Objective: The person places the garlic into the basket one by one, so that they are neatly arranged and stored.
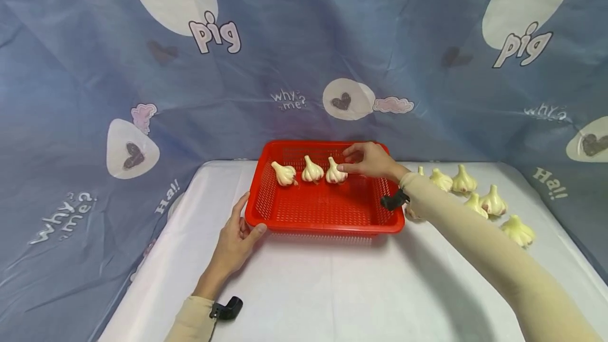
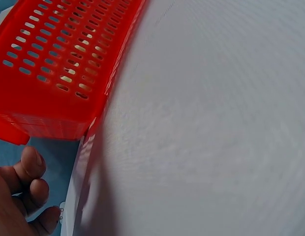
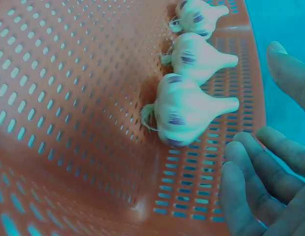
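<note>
Three whitish garlic bulbs lie side by side toward the back of a red plastic basket (image 1: 328, 227), their stems pointing to its far wall; the left one (image 1: 285, 174) tilts more than the middle one (image 1: 312, 171). Beside the rightmost garlic bulb (image 3: 184, 110) is my right hand (image 1: 370, 161), its fingers spread and apart from the bulb in the right wrist view. My left hand (image 1: 233, 247) holds the basket's front left corner between thumb and forefinger. Its other fingers (image 2: 37, 191) curl loosely below the rim in the left wrist view.
More garlic bulbs lie on the white table (image 1: 332, 289) right of the basket, among them one at the back (image 1: 464, 179) and one nearer the front (image 1: 519, 231). My right forearm partly hides some. A blue printed cloth (image 1: 285, 57) rises behind the table.
</note>
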`<state>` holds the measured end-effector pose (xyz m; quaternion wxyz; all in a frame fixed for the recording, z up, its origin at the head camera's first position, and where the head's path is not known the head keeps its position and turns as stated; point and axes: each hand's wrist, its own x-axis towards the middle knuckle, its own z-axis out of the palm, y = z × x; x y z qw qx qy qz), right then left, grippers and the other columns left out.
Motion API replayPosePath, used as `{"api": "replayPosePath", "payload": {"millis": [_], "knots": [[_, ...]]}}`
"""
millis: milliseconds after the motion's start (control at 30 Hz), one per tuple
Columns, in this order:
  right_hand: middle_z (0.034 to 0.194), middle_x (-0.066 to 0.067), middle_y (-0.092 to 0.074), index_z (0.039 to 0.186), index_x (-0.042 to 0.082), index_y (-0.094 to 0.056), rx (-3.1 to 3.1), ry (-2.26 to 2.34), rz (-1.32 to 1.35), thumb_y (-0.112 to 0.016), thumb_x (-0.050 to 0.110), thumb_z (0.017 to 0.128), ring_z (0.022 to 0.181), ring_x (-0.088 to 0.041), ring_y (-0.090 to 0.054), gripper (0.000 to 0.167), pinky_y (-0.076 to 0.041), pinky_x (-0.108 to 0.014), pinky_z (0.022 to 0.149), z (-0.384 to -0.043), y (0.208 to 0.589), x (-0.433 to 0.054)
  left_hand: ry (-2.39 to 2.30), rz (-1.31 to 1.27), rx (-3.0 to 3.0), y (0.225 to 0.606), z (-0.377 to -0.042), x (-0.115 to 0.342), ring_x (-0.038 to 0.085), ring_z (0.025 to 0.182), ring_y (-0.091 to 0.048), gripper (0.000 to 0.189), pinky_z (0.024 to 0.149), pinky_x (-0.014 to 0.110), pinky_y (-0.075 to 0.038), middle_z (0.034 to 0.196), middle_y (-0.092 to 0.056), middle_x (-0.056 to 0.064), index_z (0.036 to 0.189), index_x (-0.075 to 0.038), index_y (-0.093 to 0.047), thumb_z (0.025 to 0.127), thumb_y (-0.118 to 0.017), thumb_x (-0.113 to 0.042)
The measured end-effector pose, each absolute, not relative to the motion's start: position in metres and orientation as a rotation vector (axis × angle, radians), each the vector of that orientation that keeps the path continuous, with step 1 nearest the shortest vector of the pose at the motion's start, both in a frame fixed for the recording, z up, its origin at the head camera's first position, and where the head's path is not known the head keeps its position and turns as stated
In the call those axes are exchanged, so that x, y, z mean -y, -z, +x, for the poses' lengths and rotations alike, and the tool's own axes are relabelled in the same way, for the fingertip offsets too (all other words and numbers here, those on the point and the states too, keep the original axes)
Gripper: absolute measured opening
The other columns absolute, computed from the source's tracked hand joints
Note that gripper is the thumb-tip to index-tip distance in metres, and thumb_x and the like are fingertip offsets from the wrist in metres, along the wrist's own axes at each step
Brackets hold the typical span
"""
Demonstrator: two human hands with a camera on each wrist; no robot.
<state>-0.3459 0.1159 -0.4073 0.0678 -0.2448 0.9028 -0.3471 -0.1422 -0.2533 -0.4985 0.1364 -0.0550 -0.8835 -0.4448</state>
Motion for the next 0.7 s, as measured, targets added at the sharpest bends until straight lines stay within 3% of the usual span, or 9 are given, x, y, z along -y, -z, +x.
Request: {"api": "replayPosePath", "payload": {"millis": [200,500,633,700], "knots": [[0.119,-0.009,-0.078,0.132,0.005,-0.072,-2.665,1.087,-0.707,-0.084,0.041,0.091,0.109,-0.025,-0.074,0.056,-0.058,-0.042,0.094,-0.340,0.395,-0.127,1.252,-0.163,2.563,0.496,-0.142,0.255,0.009,0.059,-0.044,0.089,0.054,0.027,-0.038,0.070,-0.049,-0.002,0.167,-0.034,-0.031,0.093,-0.081,-0.032],[0.121,-0.007,-0.077,0.134,0.007,-0.070,-2.581,1.209,-0.566,-0.081,0.045,0.094,0.111,-0.027,-0.071,0.056,-0.056,-0.031,0.083,-0.324,0.377,-0.164,1.224,-0.160,2.575,0.496,-0.142,0.253,0.009,0.061,-0.043,0.087,0.058,0.028,-0.037,0.070,-0.046,-0.002,0.166,-0.032,-0.032,0.094,-0.080,-0.033],[0.122,-0.008,-0.077,0.136,0.009,-0.069,-2.561,1.214,-0.489,-0.078,0.048,0.095,0.110,-0.028,-0.069,0.057,-0.056,-0.033,0.074,-0.314,0.367,-0.190,1.214,-0.159,2.573,0.495,-0.142,0.253,0.010,0.062,-0.043,0.087,0.060,0.028,-0.037,0.070,-0.046,-0.002,0.166,-0.032,-0.033,0.093,-0.080,-0.033],[0.123,-0.009,-0.077,0.137,0.009,-0.068,-2.584,1.189,-0.460,-0.078,0.049,0.096,0.112,-0.025,-0.070,0.058,-0.056,-0.034,0.075,-0.308,0.362,-0.205,1.209,-0.163,2.574,0.496,-0.142,0.253,0.010,0.062,-0.043,0.087,0.059,0.028,-0.037,0.070,-0.046,-0.003,0.166,-0.032,-0.032,0.094,-0.080,-0.032]]}}
